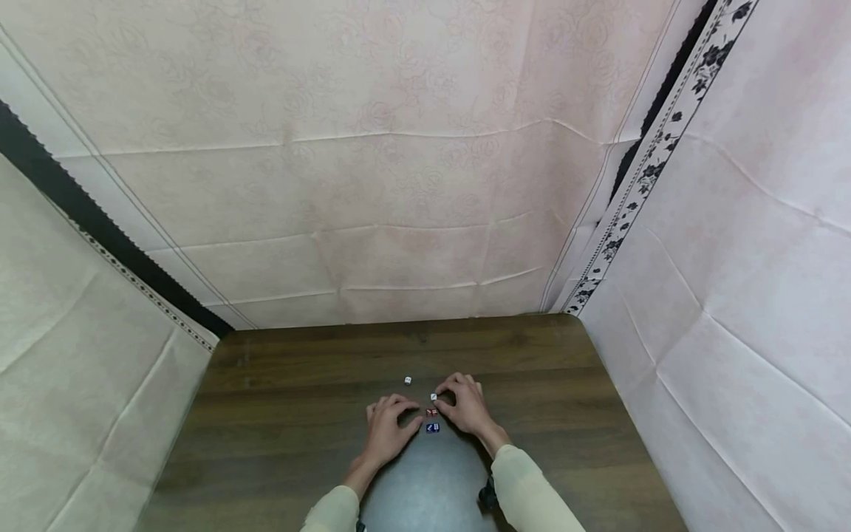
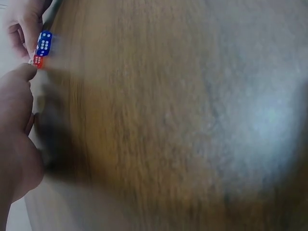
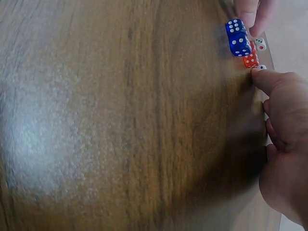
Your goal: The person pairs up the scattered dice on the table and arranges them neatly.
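Observation:
My right hand (image 1: 467, 406) pinches a white die (image 1: 433, 397) between thumb and forefinger. Just below it, a pair of red dice (image 1: 431, 412) sits side by side on the table. Nearer to me lie two blue see-through dice (image 1: 433, 428) with white pips, touching each other in the right wrist view. My left hand (image 1: 386, 431) rests left of the red dice, its thumb and forefinger apart, holding nothing. Another white die (image 1: 408, 380) lies farther back by itself. In the left wrist view the blue dice (image 2: 44, 44) partly hide what is behind them.
The brown wood-grain table (image 1: 279, 428) reaches to a pale patterned cloth (image 1: 399, 222) at the back. More cloth hangs on both sides, the right one (image 1: 744, 295) with a floral border. Light glares off the table's near middle.

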The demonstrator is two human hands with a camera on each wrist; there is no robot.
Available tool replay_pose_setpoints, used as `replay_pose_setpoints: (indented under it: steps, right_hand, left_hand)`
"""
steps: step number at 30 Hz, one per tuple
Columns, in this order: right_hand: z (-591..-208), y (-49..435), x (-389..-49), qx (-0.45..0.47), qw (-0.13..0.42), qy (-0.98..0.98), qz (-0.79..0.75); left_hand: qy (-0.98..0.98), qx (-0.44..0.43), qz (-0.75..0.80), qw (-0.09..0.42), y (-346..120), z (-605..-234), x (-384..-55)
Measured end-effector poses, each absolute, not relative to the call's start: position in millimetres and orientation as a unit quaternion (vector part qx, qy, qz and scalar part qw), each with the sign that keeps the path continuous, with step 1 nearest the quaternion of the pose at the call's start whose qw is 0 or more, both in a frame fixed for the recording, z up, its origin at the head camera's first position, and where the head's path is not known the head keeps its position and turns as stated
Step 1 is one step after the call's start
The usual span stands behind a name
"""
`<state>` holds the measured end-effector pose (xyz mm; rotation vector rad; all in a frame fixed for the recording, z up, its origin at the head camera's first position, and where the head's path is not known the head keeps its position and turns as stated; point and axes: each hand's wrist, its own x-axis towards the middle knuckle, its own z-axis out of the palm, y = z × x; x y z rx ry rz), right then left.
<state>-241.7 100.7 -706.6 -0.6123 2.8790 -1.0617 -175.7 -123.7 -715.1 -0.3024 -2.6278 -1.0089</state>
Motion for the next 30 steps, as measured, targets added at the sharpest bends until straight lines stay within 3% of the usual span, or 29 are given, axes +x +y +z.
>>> replay_pose_setpoints:
  steps: [24,30]
  right_hand:
    - [-705.4,100.2,-240.8,-0.199,-0.005,0.917,-0.346]
    - [-705.0,100.2,-240.8,-0.192,0.005,0.917,-0.349]
  left_hand:
    - [-0.917,-0.038,-0.369,0.148,-147.2,-695.7,-220.0]
    - [-0.927,-0.037,-0.357,0.113,-145.8,-696.4,-228.7]
